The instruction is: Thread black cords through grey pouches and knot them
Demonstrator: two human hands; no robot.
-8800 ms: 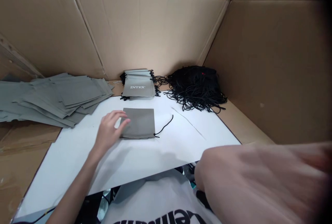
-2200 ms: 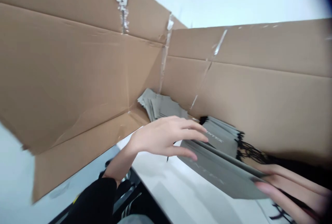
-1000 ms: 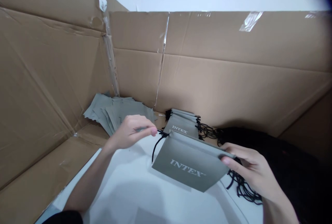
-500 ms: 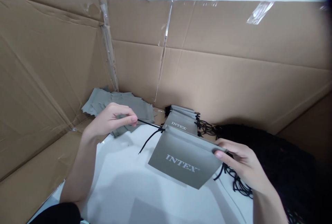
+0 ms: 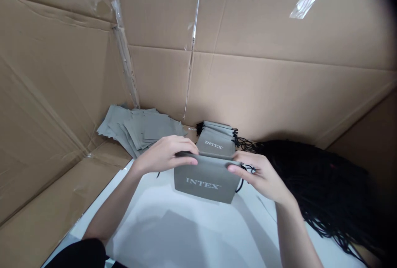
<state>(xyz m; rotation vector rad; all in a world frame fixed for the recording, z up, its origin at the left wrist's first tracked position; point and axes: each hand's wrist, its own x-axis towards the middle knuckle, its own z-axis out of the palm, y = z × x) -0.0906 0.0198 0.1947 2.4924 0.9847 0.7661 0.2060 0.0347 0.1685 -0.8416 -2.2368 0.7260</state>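
A grey pouch (image 5: 204,181) printed INTEX hangs upright between my two hands over the white surface. My left hand (image 5: 170,154) pinches its top edge at the left, thumb in front and fingers behind. At the right end of the same edge, my right hand (image 5: 257,173) grips it between thumb and fingers. Black cord shows beside the pouch's right corner, and a short cord tip pokes out below my left hand. Just behind lies a stack of grey INTEX pouches (image 5: 215,142) with black cords at their sides.
Loose grey pieces (image 5: 142,127) are heaped at the back left. A large pile of black cords (image 5: 319,185) covers the right side. Cardboard walls (image 5: 263,90) rise behind and at the left of the white surface (image 5: 161,226).
My left hand has let go of the drawn-out cord and moved right onto the pouch's top edge. My right hand and the pouch have shifted left, and the pouch is more level.
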